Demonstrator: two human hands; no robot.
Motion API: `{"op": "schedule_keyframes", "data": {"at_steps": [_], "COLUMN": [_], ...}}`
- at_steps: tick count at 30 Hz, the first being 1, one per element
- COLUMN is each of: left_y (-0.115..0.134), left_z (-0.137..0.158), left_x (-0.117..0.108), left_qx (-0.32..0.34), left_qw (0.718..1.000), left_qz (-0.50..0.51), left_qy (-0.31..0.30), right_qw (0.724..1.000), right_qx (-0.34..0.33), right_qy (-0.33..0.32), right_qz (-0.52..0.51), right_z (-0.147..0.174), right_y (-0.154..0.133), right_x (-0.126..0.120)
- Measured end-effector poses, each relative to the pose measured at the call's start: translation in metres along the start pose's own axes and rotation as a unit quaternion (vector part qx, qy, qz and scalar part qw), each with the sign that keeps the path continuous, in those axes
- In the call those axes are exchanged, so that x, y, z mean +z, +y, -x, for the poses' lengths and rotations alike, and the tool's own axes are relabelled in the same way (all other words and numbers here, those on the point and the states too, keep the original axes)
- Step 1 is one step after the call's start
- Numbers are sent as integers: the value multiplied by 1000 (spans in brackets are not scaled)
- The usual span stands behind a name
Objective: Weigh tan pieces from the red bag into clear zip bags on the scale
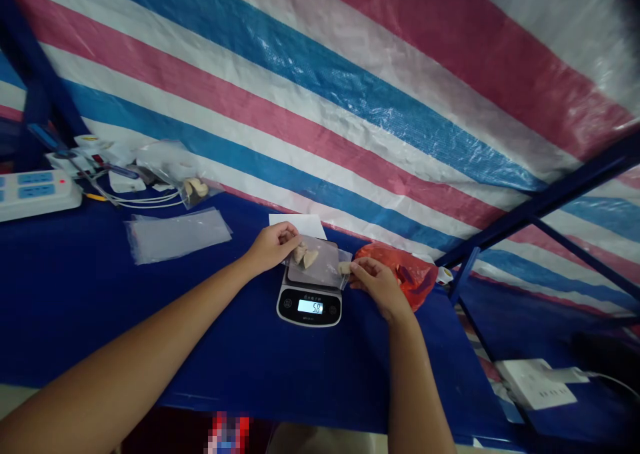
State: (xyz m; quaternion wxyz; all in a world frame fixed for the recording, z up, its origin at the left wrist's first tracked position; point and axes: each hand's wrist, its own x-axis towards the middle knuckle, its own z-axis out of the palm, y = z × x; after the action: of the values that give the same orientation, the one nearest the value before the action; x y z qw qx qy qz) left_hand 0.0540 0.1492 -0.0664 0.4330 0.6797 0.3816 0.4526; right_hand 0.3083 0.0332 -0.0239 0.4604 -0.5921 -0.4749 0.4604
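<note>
A clear plastic bag (327,264) lies across the plate of a kitchen scale (309,311), whose lit display reads about 58; a decimal point is too small to make out. Several pale beige chunks (307,255), like dried slices, are inside the bag's left part. My left hand (276,244) pinches the bag at its left end, beside the chunks. At the right end, my right hand (375,279) holds a pale beige piece (344,267) between thumb and fingers, at the edge of the bag. Whether that piece is inside the plastic I cannot tell.
Right of the scale sits a red plastic bag (417,277); behind it lies white paper (300,225). Flat clear bags (177,234) are stacked at left, near a filled bag (195,189), cables and a power strip (40,193). Another power strip (537,384) is lower right.
</note>
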Motion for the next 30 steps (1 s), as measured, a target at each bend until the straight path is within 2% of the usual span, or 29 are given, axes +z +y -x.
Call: {"op": "schedule_keyframes", "data": {"at_steps": [6, 11, 13, 15, 16, 17, 18, 19, 20, 22, 25, 27, 30], "left_y": [0, 3, 4, 3, 3, 3, 2, 0, -1, -4, -10, -12, -14], "left_z": [1, 1, 1, 0, -1, -3, -4, -5, -7, -9, -11, -12, -12], "left_x": [0, 1, 0, -2, -4, -6, -8, -10, -12, -15, -18, -19, -20], "left_qx": [0, 4, 4, -1, -4, -7, -11, -14, -16, -19, -20, -19, -16], "left_qw": [1000, 1000, 1000, 1000, 1000, 1000, 999, 998, 998, 996, 996, 995, 995], "left_qz": [3, 13, 17, 19, 19, 19, 21, 23, 26, 27, 16, 7, 0], "left_qy": [-12, -9, -6, 2, 9, 21, 36, 50, 62, 80, 89, 93, 94], "right_qw": [995, 977, 976, 991, 997, 992, 971, 935, 909, 874, 847, 841, 838], "right_qx": [15, 38, 41, 31, 26, 25, 28, 38, 51, 87, 139, 148, 125], "right_qy": [-15, -109, -114, -35, 38, 119, 196, 253, 282, 312, 319, 311, 315], "right_qz": [-92, -177, -183, -128, -57, 32, 137, 246, 301, 363, 401, 416, 427], "right_z": [1, 8, 6, 2, -1, -4, -5, -6, -5, -1, 6, 9, 8], "right_y": [-2, -13, -13, -9, -6, -3, -1, 2, 4, 8, 14, 17, 18], "right_x": [8, 19, 18, 8, -1, -11, -23, -36, -49, -71, -91, -94, -90]}}
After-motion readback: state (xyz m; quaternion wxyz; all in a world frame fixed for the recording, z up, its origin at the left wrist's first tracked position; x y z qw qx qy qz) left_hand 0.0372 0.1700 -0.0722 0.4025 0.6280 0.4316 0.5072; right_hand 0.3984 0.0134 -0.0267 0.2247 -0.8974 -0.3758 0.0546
